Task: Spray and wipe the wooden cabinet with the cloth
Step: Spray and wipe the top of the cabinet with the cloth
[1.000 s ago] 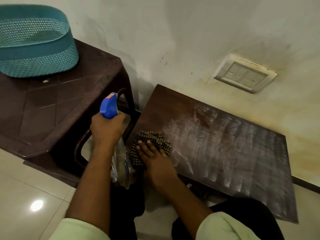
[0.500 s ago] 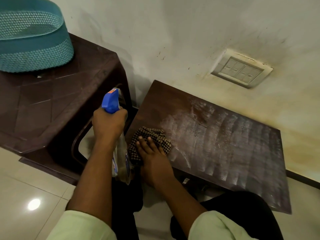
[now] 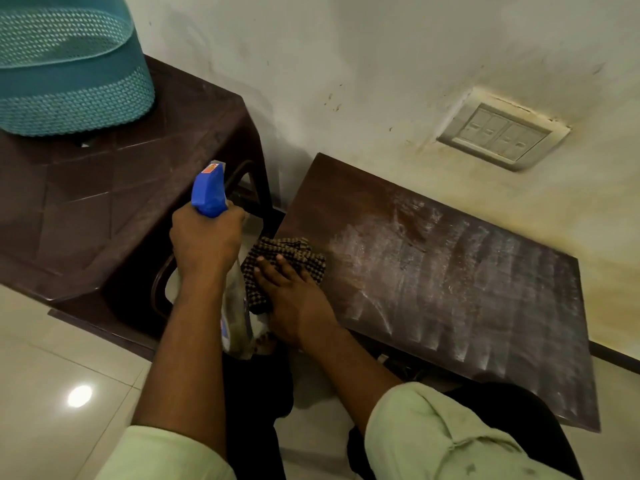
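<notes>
The low wooden cabinet (image 3: 450,271) stands against the wall, its dark top streaked with whitish wet wipe marks. A brown checked cloth (image 3: 284,252) lies bunched at the top's near left corner. My right hand (image 3: 294,299) presses flat on the cloth, fingers spread over it. My left hand (image 3: 204,237) grips the neck of a spray bottle (image 3: 207,192) with a blue trigger head, held upright just left of the cabinet. The bottle's clear body hangs below my hand, partly hidden by my arm.
A dark brown plastic stool (image 3: 104,202) stands to the left with a teal woven basket (image 3: 69,81) on top. A switch panel (image 3: 502,133) is set in the stained wall above the cabinet. Glossy floor tiles (image 3: 52,375) lie at the lower left.
My right hand and the cloth have stayed at the cabinet's near left corner, shifting only slightly. The spray bottle remains upright in my left hand.
</notes>
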